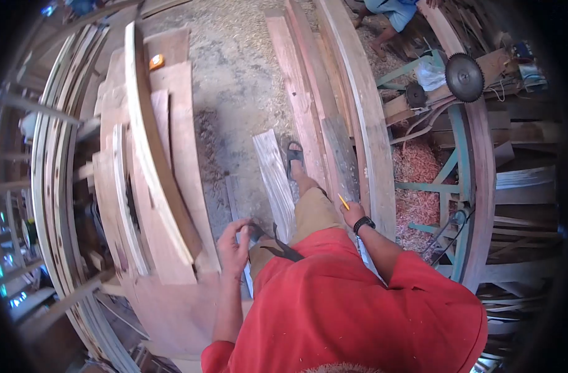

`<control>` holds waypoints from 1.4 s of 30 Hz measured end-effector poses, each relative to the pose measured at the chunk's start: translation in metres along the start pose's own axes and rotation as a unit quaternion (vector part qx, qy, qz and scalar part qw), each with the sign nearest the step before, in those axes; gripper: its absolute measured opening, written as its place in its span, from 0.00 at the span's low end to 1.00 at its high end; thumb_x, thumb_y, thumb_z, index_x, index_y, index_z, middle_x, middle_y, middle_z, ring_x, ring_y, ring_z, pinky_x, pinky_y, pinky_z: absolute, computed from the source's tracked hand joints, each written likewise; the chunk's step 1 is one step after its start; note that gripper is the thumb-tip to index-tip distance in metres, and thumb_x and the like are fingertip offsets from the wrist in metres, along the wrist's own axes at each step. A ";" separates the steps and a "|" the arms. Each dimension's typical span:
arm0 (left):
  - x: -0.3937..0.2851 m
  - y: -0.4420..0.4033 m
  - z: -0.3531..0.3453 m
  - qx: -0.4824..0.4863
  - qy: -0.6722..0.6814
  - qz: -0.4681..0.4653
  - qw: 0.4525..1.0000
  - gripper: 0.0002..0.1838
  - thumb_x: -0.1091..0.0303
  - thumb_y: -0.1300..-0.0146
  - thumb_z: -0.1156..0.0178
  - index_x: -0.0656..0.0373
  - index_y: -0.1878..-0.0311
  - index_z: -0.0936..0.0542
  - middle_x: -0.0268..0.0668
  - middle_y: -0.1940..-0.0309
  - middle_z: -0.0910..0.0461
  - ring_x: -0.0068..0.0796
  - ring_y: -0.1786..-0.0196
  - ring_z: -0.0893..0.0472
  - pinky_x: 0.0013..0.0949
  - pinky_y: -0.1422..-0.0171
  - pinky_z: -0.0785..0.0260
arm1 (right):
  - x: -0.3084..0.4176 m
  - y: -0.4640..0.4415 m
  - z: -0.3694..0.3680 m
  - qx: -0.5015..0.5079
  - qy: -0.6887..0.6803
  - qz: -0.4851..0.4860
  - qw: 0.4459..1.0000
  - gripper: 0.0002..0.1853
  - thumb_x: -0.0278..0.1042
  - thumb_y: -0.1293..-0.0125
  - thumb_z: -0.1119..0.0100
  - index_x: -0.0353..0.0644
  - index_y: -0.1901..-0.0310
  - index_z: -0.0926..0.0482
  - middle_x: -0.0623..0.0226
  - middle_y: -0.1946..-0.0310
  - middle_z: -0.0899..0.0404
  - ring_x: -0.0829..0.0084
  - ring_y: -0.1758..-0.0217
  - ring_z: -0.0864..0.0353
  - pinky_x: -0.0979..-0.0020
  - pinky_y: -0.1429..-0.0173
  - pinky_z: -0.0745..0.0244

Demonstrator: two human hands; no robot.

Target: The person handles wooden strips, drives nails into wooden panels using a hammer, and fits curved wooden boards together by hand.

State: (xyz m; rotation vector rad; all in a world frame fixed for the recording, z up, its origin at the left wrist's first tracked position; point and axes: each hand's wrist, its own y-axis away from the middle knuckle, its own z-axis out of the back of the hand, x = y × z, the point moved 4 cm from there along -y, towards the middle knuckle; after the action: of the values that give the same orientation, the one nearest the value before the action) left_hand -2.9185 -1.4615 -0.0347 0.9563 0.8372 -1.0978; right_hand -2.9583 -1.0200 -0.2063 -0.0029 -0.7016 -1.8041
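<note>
My right hand (pixel 357 216) is closed around a yellow pencil (pixel 343 201), whose end sticks out past the fingers. A dark watch or band (pixel 363 224) circles that wrist. My left hand (pixel 235 245) hangs in front of my body with its fingers loosely bent and apart, and nothing shows in it. Nearest to it on the left is a broad stack of wooden boards and panels (pixel 183 130). Across that stack lies a long, slightly curved timber (pixel 148 127).
A small orange object (pixel 156 61) rests on the panels. Long planks (pixel 372 133) run along my right, beyond a shorter board (pixel 274 174) on the floor. Farther right stands a green-framed bench with a round saw blade (pixel 465 77) above wood shavings (pixel 416 171). Another person (pixel 393 11) is at top right.
</note>
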 end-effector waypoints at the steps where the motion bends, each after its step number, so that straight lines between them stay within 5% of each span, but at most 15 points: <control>1: 0.008 -0.026 -0.028 0.021 0.037 0.010 0.999 0.13 0.70 0.23 0.43 0.65 0.43 0.17 0.41 0.53 0.13 0.28 0.50 0.14 0.32 0.42 0.24 | 0.007 -0.013 0.010 -0.015 -0.016 -0.018 1.000 0.17 0.45 0.31 0.38 0.38 0.58 0.13 0.42 0.63 0.15 0.44 0.56 0.13 0.50 0.51 0.20; 5: 0.002 -0.127 -0.111 0.094 0.044 0.057 0.993 0.13 0.67 0.23 0.42 0.64 0.45 0.15 0.42 0.60 0.12 0.30 0.56 0.14 0.33 0.47 0.23 | -0.024 -0.116 0.007 -0.077 -0.076 -0.033 0.994 0.19 0.49 0.28 0.41 0.38 0.56 0.14 0.42 0.60 0.15 0.42 0.52 0.15 0.48 0.48 0.21; 10: -0.017 -0.230 -0.157 0.216 -0.023 0.073 0.973 0.13 0.67 0.22 0.42 0.64 0.43 0.16 0.36 0.55 0.13 0.22 0.52 0.17 0.29 0.43 0.26 | -0.014 -0.185 0.047 -0.080 -0.208 -0.132 0.966 0.21 0.53 0.29 0.42 0.39 0.58 0.15 0.44 0.59 0.15 0.43 0.52 0.15 0.49 0.47 0.21; 13: -0.036 -0.295 -0.165 0.194 -0.002 0.045 0.980 0.14 0.63 0.22 0.41 0.64 0.45 0.16 0.39 0.61 0.13 0.23 0.57 0.18 0.31 0.48 0.25 | -0.002 -0.214 0.073 -0.008 -0.197 -0.119 0.973 0.26 0.55 0.29 0.40 0.33 0.63 0.17 0.44 0.68 0.15 0.48 0.60 0.14 0.51 0.53 0.23; 22: -0.072 -0.504 -0.155 0.275 -0.046 0.016 0.960 0.12 0.67 0.22 0.41 0.67 0.47 0.18 0.35 0.60 0.14 0.21 0.56 0.20 0.29 0.46 0.26 | 0.001 -0.273 0.087 -0.091 -0.294 -0.262 0.915 0.18 0.46 0.37 0.35 0.36 0.61 0.15 0.43 0.65 0.15 0.49 0.61 0.12 0.53 0.53 0.21; 26: -0.082 -0.604 -0.156 0.353 -0.074 0.038 0.932 0.13 0.63 0.21 0.41 0.65 0.49 0.18 0.34 0.60 0.15 0.22 0.57 0.20 0.30 0.49 0.26 | 0.070 -0.257 0.108 -0.127 -0.315 -0.253 0.906 0.17 0.45 0.34 0.33 0.35 0.63 0.16 0.51 0.72 0.17 0.64 0.66 0.17 0.58 0.56 0.24; 28: -0.092 -0.654 -0.170 0.394 -0.066 -0.020 0.916 0.15 0.61 0.20 0.42 0.65 0.48 0.17 0.34 0.60 0.15 0.23 0.58 0.20 0.30 0.49 0.26 | 0.110 -0.237 0.107 -0.088 -0.308 -0.360 0.876 0.17 0.45 0.34 0.34 0.35 0.65 0.16 0.52 0.73 0.17 0.68 0.67 0.18 0.58 0.57 0.24; 30: -0.108 -0.706 -0.189 0.442 -0.120 -0.063 0.887 0.15 0.61 0.21 0.43 0.65 0.48 0.17 0.34 0.61 0.15 0.23 0.58 0.20 0.30 0.49 0.26 | 0.132 -0.223 0.059 -0.239 -0.404 -0.354 0.809 0.18 0.46 0.33 0.34 0.35 0.68 0.17 0.52 0.74 0.17 0.68 0.68 0.18 0.58 0.59 0.24; 34: -0.183 -0.777 -0.260 0.512 -0.237 -0.173 0.807 0.15 0.61 0.22 0.42 0.66 0.48 0.17 0.39 0.62 0.13 0.26 0.58 0.16 0.31 0.53 0.23 | 0.187 -0.231 0.091 -0.260 -0.362 -0.424 0.788 0.19 0.47 0.33 0.35 0.35 0.67 0.14 0.51 0.75 0.16 0.62 0.69 0.14 0.55 0.62 0.25; 38: -0.257 -0.786 -0.373 0.546 -0.085 -0.205 0.808 0.12 0.64 0.23 0.39 0.62 0.46 0.16 0.39 0.65 0.13 0.24 0.63 0.16 0.31 0.55 0.22 | 0.204 -0.278 0.123 -0.310 -0.347 -0.404 0.788 0.23 0.53 0.32 0.36 0.36 0.66 0.15 0.47 0.72 0.16 0.49 0.65 0.15 0.50 0.58 0.24; 40: -0.304 -0.762 -0.436 0.572 -0.048 -0.212 0.791 0.10 0.66 0.23 0.39 0.62 0.47 0.16 0.37 0.66 0.14 0.21 0.64 0.17 0.29 0.58 0.23 | 0.195 -0.304 0.132 -0.314 -0.444 -0.464 0.699 0.22 0.52 0.32 0.35 0.35 0.67 0.16 0.50 0.76 0.19 0.54 0.73 0.20 0.53 0.62 0.28; 41: -0.320 -0.749 -0.470 0.600 -0.031 -0.204 0.773 0.11 0.65 0.22 0.40 0.64 0.48 0.17 0.37 0.63 0.14 0.21 0.63 0.17 0.29 0.57 0.22 | 0.193 -0.320 0.148 -0.346 -0.403 -0.453 0.716 0.22 0.49 0.30 0.35 0.39 0.75 0.20 0.68 0.83 0.26 0.74 0.78 0.28 0.62 0.71 0.35; 42: -0.335 -0.737 -0.507 0.626 -0.015 -0.196 0.754 0.13 0.64 0.21 0.41 0.66 0.48 0.17 0.37 0.61 0.14 0.21 0.61 0.17 0.29 0.56 0.22 | 0.197 -0.335 0.169 -0.349 -0.409 -0.457 0.709 0.22 0.49 0.30 0.35 0.39 0.75 0.20 0.68 0.83 0.26 0.74 0.78 0.28 0.62 0.71 0.35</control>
State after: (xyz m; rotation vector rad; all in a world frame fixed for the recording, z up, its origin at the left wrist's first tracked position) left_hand -3.7552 -1.0025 -0.0662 1.8924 0.1398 -2.1193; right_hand -3.3775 -1.0534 -0.1533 -1.2382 -0.5797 -2.9867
